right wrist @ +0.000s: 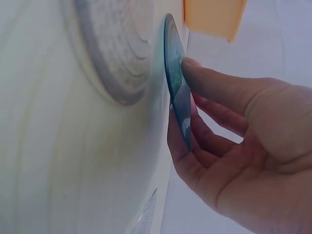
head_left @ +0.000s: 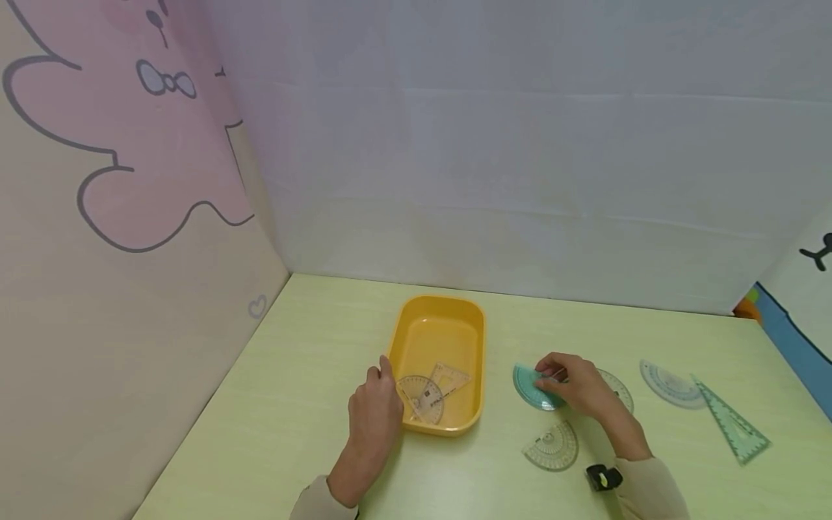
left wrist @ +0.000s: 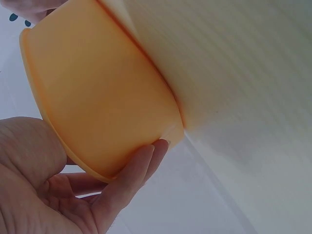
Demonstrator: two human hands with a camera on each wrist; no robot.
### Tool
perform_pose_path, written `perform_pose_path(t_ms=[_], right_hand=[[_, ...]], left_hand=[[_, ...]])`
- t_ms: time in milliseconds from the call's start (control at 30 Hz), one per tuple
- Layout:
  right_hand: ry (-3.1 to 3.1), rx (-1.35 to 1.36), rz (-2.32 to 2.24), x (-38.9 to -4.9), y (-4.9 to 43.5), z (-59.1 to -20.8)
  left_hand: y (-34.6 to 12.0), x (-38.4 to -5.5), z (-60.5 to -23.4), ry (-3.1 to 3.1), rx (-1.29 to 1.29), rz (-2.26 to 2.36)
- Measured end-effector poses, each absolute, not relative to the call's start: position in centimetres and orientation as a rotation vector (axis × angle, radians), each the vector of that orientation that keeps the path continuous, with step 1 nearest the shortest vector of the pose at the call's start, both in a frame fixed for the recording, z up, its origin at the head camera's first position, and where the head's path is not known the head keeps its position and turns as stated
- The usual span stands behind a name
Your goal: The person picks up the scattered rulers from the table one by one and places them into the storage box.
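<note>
Right hand [head_left: 581,385] has the teal protractor [head_left: 531,390] pinched at its 2 o'clock side (lifted or not, can't tell); looks like thin stiff plastic, so probably light, kinda slippery and crackable, I'd stick to the edge. Close by there's a clear protractor [head_left: 555,448] at 6 o'clock, plus a triangle [head_left: 731,424] way out between 3 and 4. Tray [head_left: 479,361] is around 9, its raised side the main obstacle, left hand [head_left: 377,408] gripping it near the tray's own 8 o'clock.

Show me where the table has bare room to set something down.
Bare table lies between the left wall and yellow tray, and between the loose protractors and white back wall. It's crowded around the right hand.
</note>
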State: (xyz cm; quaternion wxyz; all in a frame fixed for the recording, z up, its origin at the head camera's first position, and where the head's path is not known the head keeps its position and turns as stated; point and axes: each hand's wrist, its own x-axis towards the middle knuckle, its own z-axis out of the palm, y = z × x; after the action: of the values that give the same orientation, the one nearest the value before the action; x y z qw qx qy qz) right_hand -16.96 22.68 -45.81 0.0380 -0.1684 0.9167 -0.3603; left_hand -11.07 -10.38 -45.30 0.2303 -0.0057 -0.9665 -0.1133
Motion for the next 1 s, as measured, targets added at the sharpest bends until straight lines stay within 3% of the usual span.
perform_pose_path(t_ms=[1000], right_hand=[[2.708,-0.474,-1.321,-16.62,22.95,-45.33]], left_hand=[[-10.34,-10.99,-45.13,-2.687,-0.003,-0.309]])
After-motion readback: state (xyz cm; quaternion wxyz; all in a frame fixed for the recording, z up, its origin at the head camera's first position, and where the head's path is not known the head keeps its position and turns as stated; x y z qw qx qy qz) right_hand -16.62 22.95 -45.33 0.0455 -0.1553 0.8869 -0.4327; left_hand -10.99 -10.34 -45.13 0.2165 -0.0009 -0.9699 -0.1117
